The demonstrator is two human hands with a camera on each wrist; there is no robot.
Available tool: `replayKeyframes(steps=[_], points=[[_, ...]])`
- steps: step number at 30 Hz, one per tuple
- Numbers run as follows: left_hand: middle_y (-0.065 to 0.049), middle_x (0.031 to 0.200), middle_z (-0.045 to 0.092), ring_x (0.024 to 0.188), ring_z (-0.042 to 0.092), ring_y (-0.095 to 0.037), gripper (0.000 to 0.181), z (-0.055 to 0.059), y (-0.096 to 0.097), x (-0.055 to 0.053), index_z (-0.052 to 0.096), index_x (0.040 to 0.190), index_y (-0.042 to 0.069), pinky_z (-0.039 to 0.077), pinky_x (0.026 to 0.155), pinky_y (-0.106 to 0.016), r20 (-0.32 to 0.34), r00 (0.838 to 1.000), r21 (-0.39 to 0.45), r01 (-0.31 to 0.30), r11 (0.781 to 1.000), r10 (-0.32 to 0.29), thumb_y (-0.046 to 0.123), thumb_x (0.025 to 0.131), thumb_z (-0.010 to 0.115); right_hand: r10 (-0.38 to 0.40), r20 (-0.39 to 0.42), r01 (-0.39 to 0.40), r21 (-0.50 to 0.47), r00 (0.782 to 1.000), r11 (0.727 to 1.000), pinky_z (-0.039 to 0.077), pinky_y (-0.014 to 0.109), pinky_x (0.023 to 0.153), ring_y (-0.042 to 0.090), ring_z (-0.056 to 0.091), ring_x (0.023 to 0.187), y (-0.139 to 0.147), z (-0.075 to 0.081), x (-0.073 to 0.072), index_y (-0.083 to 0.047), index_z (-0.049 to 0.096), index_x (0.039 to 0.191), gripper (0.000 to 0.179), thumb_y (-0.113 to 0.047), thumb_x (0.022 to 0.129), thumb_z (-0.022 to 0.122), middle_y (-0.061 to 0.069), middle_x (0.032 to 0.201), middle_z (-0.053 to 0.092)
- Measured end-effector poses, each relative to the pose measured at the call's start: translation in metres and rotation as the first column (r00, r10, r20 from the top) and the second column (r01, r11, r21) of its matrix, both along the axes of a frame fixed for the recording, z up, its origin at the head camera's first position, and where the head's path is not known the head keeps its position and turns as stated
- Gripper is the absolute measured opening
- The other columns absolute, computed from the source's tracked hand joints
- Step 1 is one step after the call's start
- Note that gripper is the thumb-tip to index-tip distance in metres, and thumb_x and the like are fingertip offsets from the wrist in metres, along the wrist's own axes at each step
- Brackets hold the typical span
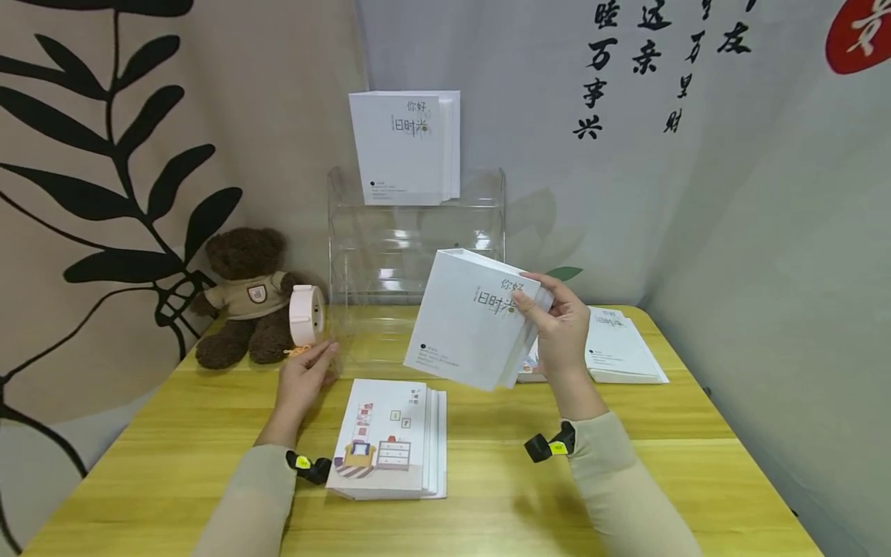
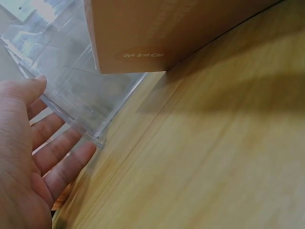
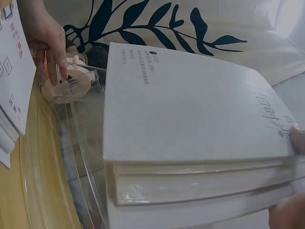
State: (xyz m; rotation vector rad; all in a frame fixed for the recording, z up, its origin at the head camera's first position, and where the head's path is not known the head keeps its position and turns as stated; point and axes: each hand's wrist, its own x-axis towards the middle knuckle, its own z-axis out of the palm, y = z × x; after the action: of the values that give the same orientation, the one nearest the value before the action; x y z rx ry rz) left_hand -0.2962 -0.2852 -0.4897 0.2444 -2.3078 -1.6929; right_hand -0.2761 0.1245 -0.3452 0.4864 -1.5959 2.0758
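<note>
My right hand (image 1: 565, 329) grips a white photo album (image 1: 466, 317) at its upper right corner, thumb on the printed cover and fingers behind. The album is tilted in the air before a clear acrylic rack (image 1: 418, 290). In the right wrist view, the edges of its pages show between the covers. My left hand (image 1: 304, 383) touches the lower left side of the rack with its fingers extended, as the left wrist view shows. On the rack's top tier stands another white album (image 1: 400, 151). An album with a furniture drawing (image 1: 383, 437) stands on the table in front of the rack.
Left of the rack are a brown teddy bear (image 1: 247, 298) and a pink tape-roll-like object (image 1: 306, 313). Further white albums (image 1: 623, 348) lie at the right rear of the wooden table (image 1: 487, 480), partly behind my right hand. A wall with printed leaves and characters rises behind.
</note>
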Motion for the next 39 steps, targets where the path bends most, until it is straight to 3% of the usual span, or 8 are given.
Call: replayKeyframes(steps=[8, 13, 20, 22, 27, 30, 34, 39], points=[[-0.012, 0.155, 0.058, 0.083, 0.071, 0.002, 0.060, 0.000, 0.001, -0.002, 0.065, 0.147, 0.013, 0.065, 0.075, -0.020, 0.007, 1.000, 0.026, 0.008, 1.000, -0.008, 0.051, 0.101, 0.070, -0.007, 0.104, 0.006, 0.004, 0.995, 1.000, 0.065, 0.025, 0.066, 0.010, 0.079, 0.083, 0.013, -0.013, -0.001, -0.010, 0.079, 0.112, 0.025, 0.004, 0.092, 0.078, -0.006, 0.098, 0.079], [-0.014, 0.154, 0.059, 0.082, 0.072, 0.001, 0.061, 0.002, 0.001, -0.004, 0.064, 0.147, 0.012, 0.065, 0.074, -0.019, -0.004, 1.000, 0.018, 0.002, 1.000, -0.002, 0.051, 0.101, 0.070, 0.053, 0.238, -0.057, 0.007, 0.970, 0.998, 0.067, 0.030, 0.069, 0.012, 0.080, 0.087, 0.018, -0.029, 0.000, -0.014, 0.078, 0.115, 0.023, -0.004, 0.095, 0.079, -0.006, 0.102, 0.080], [-0.014, 0.152, 0.060, 0.085, 0.071, 0.000, 0.057, 0.002, 0.002, -0.001, 0.066, 0.145, 0.013, 0.066, 0.075, -0.022, -0.013, 1.000, 0.010, 0.001, 1.000, 0.000, 0.049, 0.102, 0.069, 0.169, 0.396, -0.197, 0.031, 0.903, 0.980, 0.066, 0.028, 0.070, 0.011, 0.078, 0.084, 0.019, -0.092, 0.002, -0.017, 0.076, 0.113, 0.020, -0.005, 0.097, 0.075, -0.009, 0.101, 0.080], [-0.013, 0.152, 0.061, 0.090, 0.072, -0.001, 0.058, 0.003, 0.002, -0.001, 0.066, 0.146, 0.015, 0.066, 0.076, -0.023, -0.006, 1.000, 0.015, -0.001, 1.000, 0.001, 0.051, 0.101, 0.070, 0.166, 0.413, -0.197, 0.032, 0.895, 0.980, 0.065, 0.026, 0.067, 0.011, 0.078, 0.080, 0.020, -0.110, 0.002, -0.014, 0.076, 0.113, 0.020, -0.002, 0.096, 0.074, -0.008, 0.096, 0.081], [-0.011, 0.154, 0.060, 0.101, 0.073, -0.008, 0.063, 0.001, 0.002, 0.001, 0.064, 0.148, 0.017, 0.066, 0.080, -0.024, 0.011, 1.000, 0.033, 0.006, 0.999, -0.006, 0.056, 0.099, 0.070, 0.155, 0.372, -0.211, 0.117, 0.915, 0.970, 0.064, 0.024, 0.062, 0.009, 0.076, 0.076, 0.024, -0.136, 0.007, 0.010, 0.065, 0.127, 0.032, -0.005, 0.099, 0.071, -0.010, 0.095, 0.079], [-0.010, 0.156, 0.058, 0.100, 0.072, -0.004, 0.064, 0.003, 0.001, 0.000, 0.063, 0.149, 0.016, 0.066, 0.081, -0.023, 0.019, 1.000, 0.038, 0.009, 0.999, -0.010, 0.056, 0.099, 0.070, 0.156, 0.401, -0.233, 0.152, 0.903, 0.961, 0.063, 0.024, 0.062, 0.008, 0.075, 0.076, 0.025, -0.140, 0.008, 0.014, 0.059, 0.135, 0.041, -0.008, 0.101, 0.070, -0.011, 0.095, 0.078], [-0.010, 0.158, 0.056, 0.096, 0.068, 0.005, 0.064, 0.002, 0.000, -0.001, 0.063, 0.149, 0.014, 0.065, 0.082, -0.021, 0.026, 1.000, 0.049, 0.012, 0.999, -0.013, 0.055, 0.100, 0.069, 0.113, 0.474, -0.217, 0.172, 0.873, 0.961, 0.062, 0.023, 0.063, 0.008, 0.073, 0.076, 0.025, -0.142, 0.010, 0.008, 0.062, 0.135, 0.041, -0.012, 0.101, 0.072, -0.008, 0.098, 0.076], [-0.009, 0.156, 0.058, 0.103, 0.071, -0.004, 0.062, 0.001, 0.001, -0.002, 0.064, 0.147, 0.016, 0.066, 0.082, -0.023, 0.017, 1.000, 0.054, 0.012, 0.998, -0.013, 0.055, 0.099, 0.070, 0.072, 0.501, -0.211, 0.228, 0.863, 0.950, 0.061, 0.024, 0.063, 0.009, 0.071, 0.075, 0.028, -0.144, 0.011, 0.005, 0.066, 0.130, 0.038, -0.016, 0.100, 0.074, -0.003, 0.102, 0.075]])
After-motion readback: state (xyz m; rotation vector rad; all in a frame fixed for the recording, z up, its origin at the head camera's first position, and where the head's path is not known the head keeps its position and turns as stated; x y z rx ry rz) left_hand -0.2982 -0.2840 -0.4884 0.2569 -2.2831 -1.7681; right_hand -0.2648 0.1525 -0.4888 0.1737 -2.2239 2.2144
